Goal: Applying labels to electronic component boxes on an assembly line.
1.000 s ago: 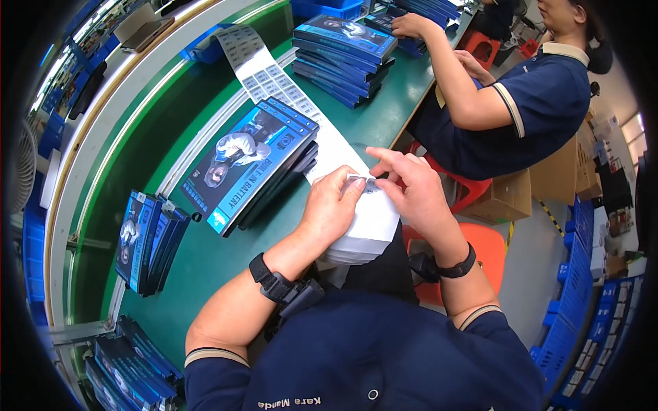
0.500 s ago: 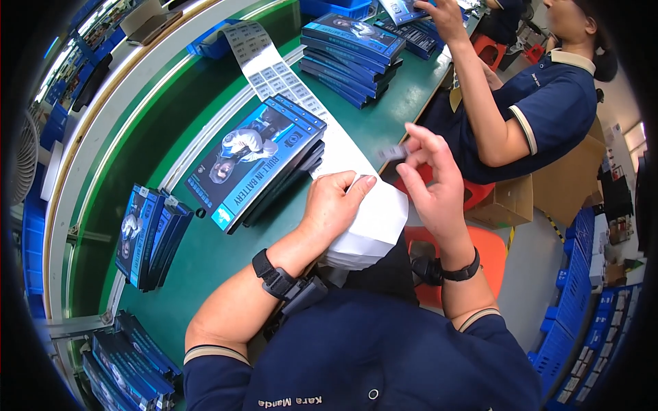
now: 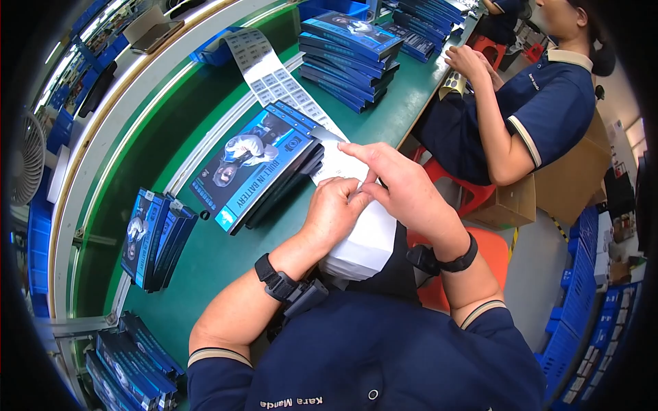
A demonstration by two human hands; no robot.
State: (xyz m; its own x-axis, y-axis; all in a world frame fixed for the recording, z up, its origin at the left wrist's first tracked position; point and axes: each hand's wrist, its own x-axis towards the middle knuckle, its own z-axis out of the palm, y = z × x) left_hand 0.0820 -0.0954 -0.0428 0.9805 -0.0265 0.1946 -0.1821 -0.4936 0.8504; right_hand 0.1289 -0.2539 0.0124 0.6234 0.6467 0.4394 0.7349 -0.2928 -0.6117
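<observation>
At the edge of the table (image 3: 205, 267), the left hand (image 3: 334, 214) is pinching the white strip (image 3: 367, 240) between thumb and fingers. The right hand (image 3: 406, 188) is meeting it there, thumb bent in, forefinger reaching out; whether it is gripping anything, I cannot tell. A grey patch (image 3: 328, 136) is showing by that fingertip, too unclear to name. The strip's folds are hanging toward the lap; its labelled length is running past the boxes (image 3: 257, 161) toward a blue bin (image 3: 211, 51). If the left pinch were loosening, the folds' weight could be dragging the strip down; crowded thumbs could be creasing it. Farther out, another stack (image 3: 349, 44) is standing, and a co-worker (image 3: 555, 116) is sitting beyond.
</observation>
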